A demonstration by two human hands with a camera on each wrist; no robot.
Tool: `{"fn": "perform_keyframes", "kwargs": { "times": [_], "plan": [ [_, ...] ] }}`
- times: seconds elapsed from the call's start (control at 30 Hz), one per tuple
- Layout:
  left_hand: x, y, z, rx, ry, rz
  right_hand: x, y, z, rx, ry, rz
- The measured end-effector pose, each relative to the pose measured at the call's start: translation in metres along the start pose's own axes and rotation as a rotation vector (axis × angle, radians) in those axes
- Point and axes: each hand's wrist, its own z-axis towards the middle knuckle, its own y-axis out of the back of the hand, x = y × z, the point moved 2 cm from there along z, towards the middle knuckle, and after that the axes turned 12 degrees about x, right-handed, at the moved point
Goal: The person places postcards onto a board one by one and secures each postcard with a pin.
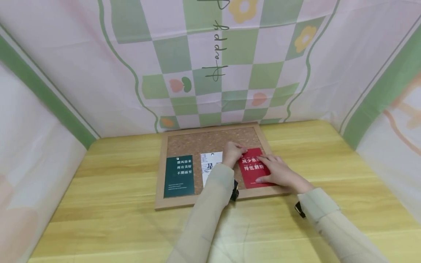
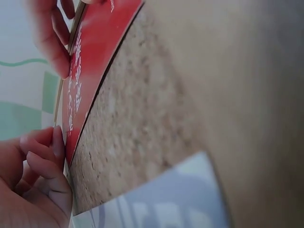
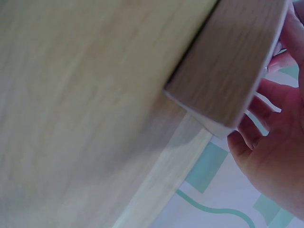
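A red card [image 1: 251,175] with white lettering lies on the right part of a wood-framed cork board [image 1: 213,140]. At its upper left corner, the bent fingers of my left hand [image 1: 231,153] pinch close together; anything small between their tips is hidden. My right hand [image 1: 279,171] rests on the card's right side, fingers spread, thumb near the lower edge. In the left wrist view, the left fingertips [image 2: 58,135] meet at the end of the red card [image 2: 95,52]. In the right wrist view, my right hand [image 3: 280,123] reaches over the frame's edge [image 3: 228,61].
A dark green card [image 1: 179,179] hangs on the board's left, with a small round pin near its top. Beside it is a white card [image 1: 207,164], also pinned and partly covered by my left arm. The board lies on a yellow wooden table [image 1: 118,204] against a patterned cloth [image 1: 204,106].
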Motion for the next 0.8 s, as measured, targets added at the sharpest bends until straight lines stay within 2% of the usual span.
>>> {"fn": "perform_keyframes", "kwargs": {
  "times": [0.1,0.2,0.3,0.67,0.8],
  "plan": [
    [-0.002,0.001,-0.007,-0.02,-0.009,0.023,0.001,0.0,0.0,-0.008,0.006,-0.004],
    [-0.003,0.001,-0.01,-0.028,-0.001,0.002,0.002,0.0,0.001,-0.013,0.012,-0.009],
    [-0.004,0.0,-0.01,-0.028,0.007,-0.003,0.002,0.001,0.001,-0.011,0.01,-0.005],
    [-0.011,-0.002,-0.012,-0.044,0.029,0.078,0.002,0.002,-0.002,-0.035,0.022,0.004],
    [-0.012,-0.004,-0.012,-0.043,0.036,0.074,0.001,0.001,-0.001,-0.039,0.027,0.009]
  ]
}}
